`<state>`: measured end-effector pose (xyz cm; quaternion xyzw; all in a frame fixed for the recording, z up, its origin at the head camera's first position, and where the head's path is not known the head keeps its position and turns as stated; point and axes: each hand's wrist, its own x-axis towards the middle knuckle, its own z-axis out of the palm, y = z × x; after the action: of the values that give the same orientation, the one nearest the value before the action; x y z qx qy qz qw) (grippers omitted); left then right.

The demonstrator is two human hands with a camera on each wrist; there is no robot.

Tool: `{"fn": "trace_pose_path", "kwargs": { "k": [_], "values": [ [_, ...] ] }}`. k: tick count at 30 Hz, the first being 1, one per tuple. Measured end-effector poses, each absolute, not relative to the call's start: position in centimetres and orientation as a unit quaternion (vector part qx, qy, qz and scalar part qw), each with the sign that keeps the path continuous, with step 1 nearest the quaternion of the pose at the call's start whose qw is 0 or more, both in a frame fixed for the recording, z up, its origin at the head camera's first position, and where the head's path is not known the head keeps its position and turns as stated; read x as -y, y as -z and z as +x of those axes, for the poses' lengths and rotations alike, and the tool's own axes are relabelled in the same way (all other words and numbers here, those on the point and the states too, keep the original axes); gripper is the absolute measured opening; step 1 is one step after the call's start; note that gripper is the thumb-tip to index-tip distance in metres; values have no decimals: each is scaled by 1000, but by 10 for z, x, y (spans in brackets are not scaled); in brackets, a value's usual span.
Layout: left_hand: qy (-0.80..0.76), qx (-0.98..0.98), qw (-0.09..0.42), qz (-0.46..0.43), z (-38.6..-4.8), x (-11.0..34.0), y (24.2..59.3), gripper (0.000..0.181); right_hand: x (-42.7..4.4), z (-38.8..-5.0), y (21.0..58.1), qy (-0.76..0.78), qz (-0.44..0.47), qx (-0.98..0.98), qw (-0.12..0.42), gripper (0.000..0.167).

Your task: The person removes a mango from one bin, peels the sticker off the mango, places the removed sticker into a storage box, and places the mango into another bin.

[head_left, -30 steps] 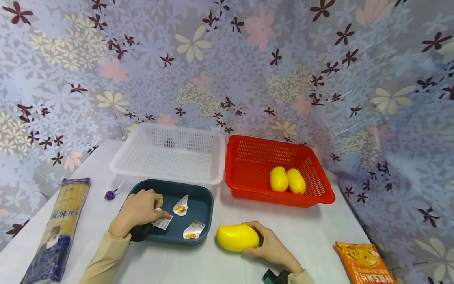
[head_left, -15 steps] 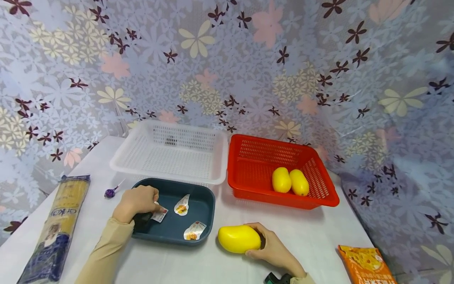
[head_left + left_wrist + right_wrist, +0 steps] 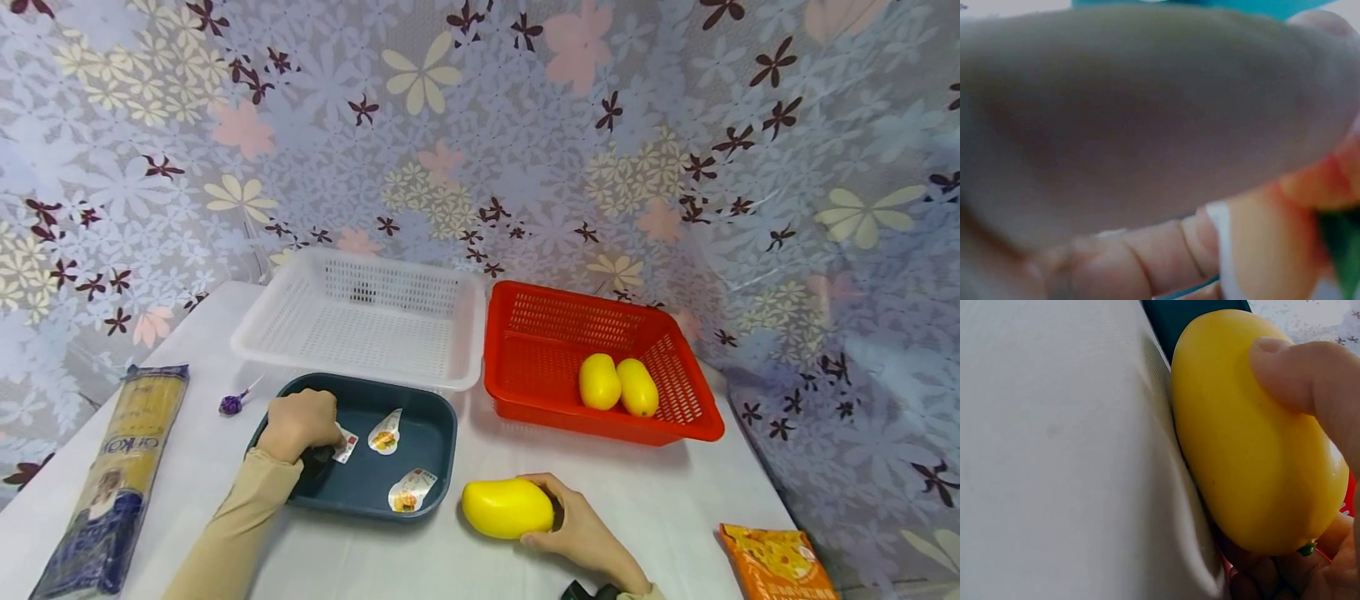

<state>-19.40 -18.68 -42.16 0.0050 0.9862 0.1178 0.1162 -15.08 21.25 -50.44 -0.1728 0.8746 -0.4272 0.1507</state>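
Observation:
In the head view my left hand point(image 3: 300, 423) is inside the dark teal tray point(image 3: 360, 502), fingers curled at a small printed paper label point(image 3: 346, 446). Close up in the left wrist view, the thumb and fingers pinch the label point(image 3: 1266, 250) with its orange picture; the thumb covers most of that view. Two similar labels, a teardrop one point(image 3: 385, 432) and a rounded one point(image 3: 410, 491), lie on the tray's floor. My right hand point(image 3: 573, 533) grips a yellow mango point(image 3: 506, 508) on the white cloth. The mango point(image 3: 1247, 437) has a green stem end, with my thumb across its side.
Behind the tray stands a white basket point(image 3: 352, 363); right of it, a red basket point(image 3: 592, 422) holds two yellow mangoes point(image 3: 600, 382). A noodle packet point(image 3: 112, 483) and a purple lollipop point(image 3: 231, 405) lie at left. An orange snack bag point(image 3: 780, 562) lies at front right.
My left hand has drawn in its fingers over the label, which has shifted slightly and is more covered. The right hand still holds the mango in place. The head view has moved slightly.

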Motion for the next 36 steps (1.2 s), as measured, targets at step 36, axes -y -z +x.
{"fn": "trace_pose_path", "kwargs": {
  "k": [36],
  "values": [
    [-62,-988,141,-14,-194,169,419,73,-214,-155,508,437,-188,-867,151,64]
  ]
}}
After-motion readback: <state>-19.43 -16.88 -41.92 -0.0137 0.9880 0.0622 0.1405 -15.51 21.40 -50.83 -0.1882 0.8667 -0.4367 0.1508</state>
